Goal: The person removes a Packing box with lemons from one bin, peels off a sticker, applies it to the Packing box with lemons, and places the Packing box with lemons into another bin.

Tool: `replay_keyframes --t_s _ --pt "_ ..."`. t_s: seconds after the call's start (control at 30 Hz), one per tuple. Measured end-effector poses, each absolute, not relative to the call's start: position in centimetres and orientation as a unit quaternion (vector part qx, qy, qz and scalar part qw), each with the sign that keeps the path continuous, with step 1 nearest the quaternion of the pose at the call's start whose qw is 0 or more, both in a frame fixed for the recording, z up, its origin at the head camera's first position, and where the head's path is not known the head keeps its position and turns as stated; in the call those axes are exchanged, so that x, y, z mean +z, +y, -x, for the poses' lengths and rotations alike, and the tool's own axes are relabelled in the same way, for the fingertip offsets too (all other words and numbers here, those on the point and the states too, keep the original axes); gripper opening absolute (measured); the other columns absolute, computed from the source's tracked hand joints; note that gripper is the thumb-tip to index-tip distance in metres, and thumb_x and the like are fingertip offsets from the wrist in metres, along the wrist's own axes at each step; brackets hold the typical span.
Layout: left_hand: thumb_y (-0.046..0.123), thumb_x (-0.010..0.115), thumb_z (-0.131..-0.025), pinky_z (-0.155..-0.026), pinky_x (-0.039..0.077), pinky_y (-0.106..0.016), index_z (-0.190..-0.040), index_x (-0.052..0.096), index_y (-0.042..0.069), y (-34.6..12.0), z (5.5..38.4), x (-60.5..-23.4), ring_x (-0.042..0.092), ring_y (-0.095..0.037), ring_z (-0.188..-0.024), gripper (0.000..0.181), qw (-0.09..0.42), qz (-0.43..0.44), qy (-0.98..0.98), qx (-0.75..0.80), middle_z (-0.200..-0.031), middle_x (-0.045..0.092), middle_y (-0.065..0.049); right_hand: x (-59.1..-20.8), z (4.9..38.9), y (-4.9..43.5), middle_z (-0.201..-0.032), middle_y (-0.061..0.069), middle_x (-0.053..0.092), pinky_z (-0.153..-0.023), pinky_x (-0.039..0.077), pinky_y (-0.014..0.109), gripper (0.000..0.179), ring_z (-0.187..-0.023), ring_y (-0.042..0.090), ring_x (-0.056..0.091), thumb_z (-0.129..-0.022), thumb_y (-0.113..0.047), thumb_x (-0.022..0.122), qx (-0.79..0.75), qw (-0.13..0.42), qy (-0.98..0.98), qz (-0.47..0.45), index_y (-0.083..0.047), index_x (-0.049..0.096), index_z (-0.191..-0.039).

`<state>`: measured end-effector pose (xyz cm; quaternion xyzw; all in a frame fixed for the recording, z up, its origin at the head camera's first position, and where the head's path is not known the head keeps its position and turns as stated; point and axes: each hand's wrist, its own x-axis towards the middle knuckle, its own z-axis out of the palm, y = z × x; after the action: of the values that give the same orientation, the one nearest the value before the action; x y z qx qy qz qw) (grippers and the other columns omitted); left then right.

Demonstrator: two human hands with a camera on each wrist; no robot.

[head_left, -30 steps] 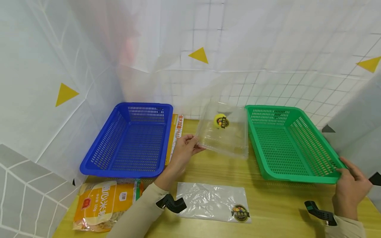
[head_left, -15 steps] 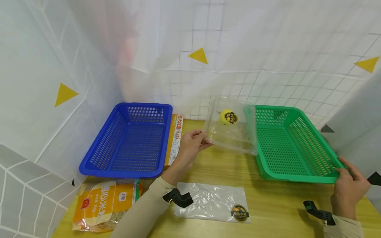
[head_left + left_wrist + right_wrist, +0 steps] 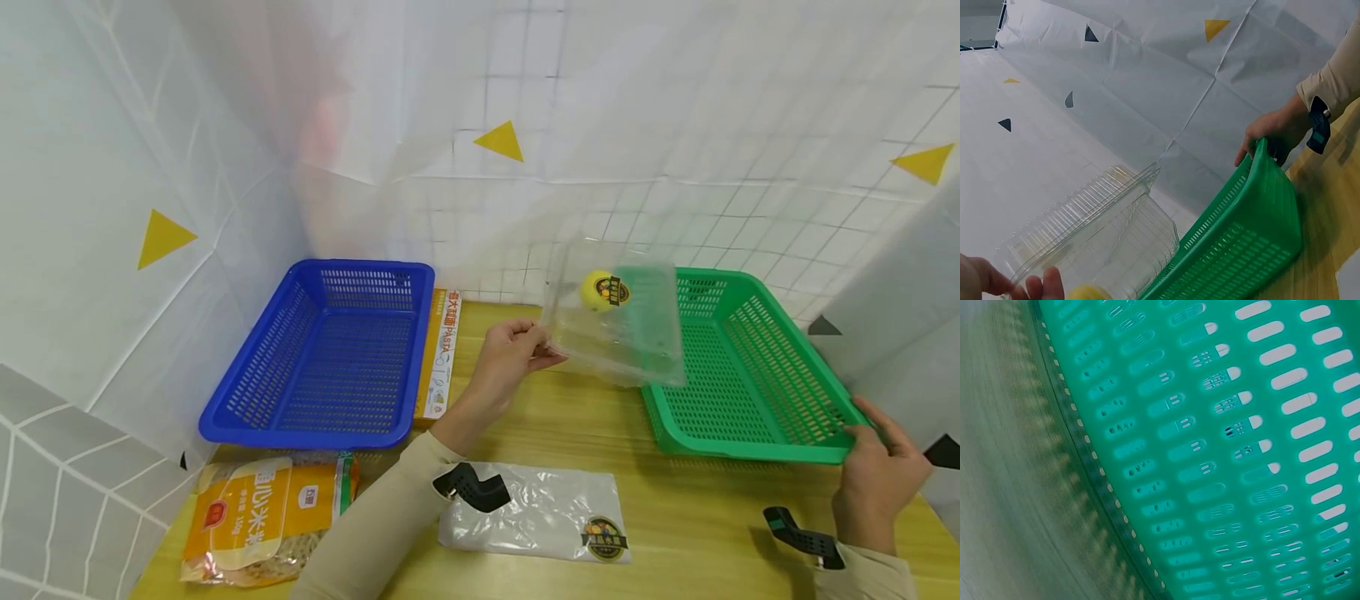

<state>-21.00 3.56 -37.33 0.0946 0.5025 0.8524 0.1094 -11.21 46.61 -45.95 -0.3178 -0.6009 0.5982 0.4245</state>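
My left hand (image 3: 512, 358) pinches the near left edge of a clear plastic clamshell box (image 3: 645, 333). A yellow ball-shaped thing (image 3: 595, 291) shows through the box, partly behind a dark round sticker (image 3: 619, 291). The box is raised and its right part overlaps the left side of a green slotted basket (image 3: 675, 429) in the head view. At the basket's near right corner my right hand (image 3: 885, 467) grips the rim. In the left wrist view, the lidded box (image 3: 1104, 231) is tilted beside the basket (image 3: 1235, 244). Only the basket's slotted wall (image 3: 1210, 450) fills the right wrist view.
A blue slotted basket (image 3: 303, 439) stands on the left, with a pasta box (image 3: 442, 367) along its right side. In front lies an orange food packet (image 3: 262, 517). A flat clear bag (image 3: 525, 508) with a round label lies at the table's middle front. White sheeting (image 3: 420, 208) closes off the back.
My left hand has carried the clear box to the right and slightly up, so it now overlaps the green basket. The right hand keeps its grip on the basket rim.
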Motion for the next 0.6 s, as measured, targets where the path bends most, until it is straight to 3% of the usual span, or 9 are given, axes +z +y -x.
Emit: replay_keyframes --t_s 0.03,0.13,0.27,0.6 --pt "-0.005 0.056 -0.102 -0.086 0.061 -0.043 -0.094 0.063 -0.006 3.8 21.0 -37.3 0.071 -0.023 -0.074 0.011 0.111 -0.095 0.501 0.853 -0.079 0.064 -0.014 -46.0 11.2 46.6 -0.133 0.001 0.065 -0.041 0.017 0.015 0.041 -0.088 0.004 0.051 -0.097 0.007 0.050 0.599 0.424 -0.600 0.318 -0.010 0.079 -0.120" --pt "-0.007 0.054 -0.101 -0.085 0.061 -0.043 -0.092 0.063 -0.005 4.4 21.2 -37.1 0.072 -0.023 -0.072 0.013 0.115 -0.097 0.497 0.854 -0.078 0.064 -0.014 -46.1 11.2 46.7 -0.136 0.002 0.064 -0.040 0.015 0.017 0.041 -0.094 0.004 0.054 -0.098 0.007 0.050 0.599 0.424 -0.601 0.316 -0.010 0.079 -0.121" --pt "-0.009 0.052 -0.098 -0.084 0.061 -0.043 -0.087 0.063 -0.003 5.2 21.3 -37.1 0.072 -0.023 -0.072 0.017 0.121 -0.099 0.493 0.856 -0.077 0.062 -0.013 -46.0 11.2 46.6 -0.140 0.003 0.062 -0.046 0.018 0.014 0.042 -0.133 0.012 0.045 -0.098 0.008 0.048 0.601 0.424 -0.603 0.308 -0.009 0.078 -0.122" --pt "-0.011 0.049 -0.096 -0.084 0.061 -0.041 -0.080 0.062 -0.002 6.7 21.4 -36.6 0.073 -0.023 -0.074 0.023 0.137 -0.120 0.493 0.851 -0.076 0.058 -0.010 -45.9 11.2 46.6 -0.134 0.002 0.066 -0.044 0.022 0.015 0.041 -0.131 0.009 0.048 -0.096 0.009 0.050 0.610 0.429 -0.591 0.307 -0.008 0.079 -0.120"
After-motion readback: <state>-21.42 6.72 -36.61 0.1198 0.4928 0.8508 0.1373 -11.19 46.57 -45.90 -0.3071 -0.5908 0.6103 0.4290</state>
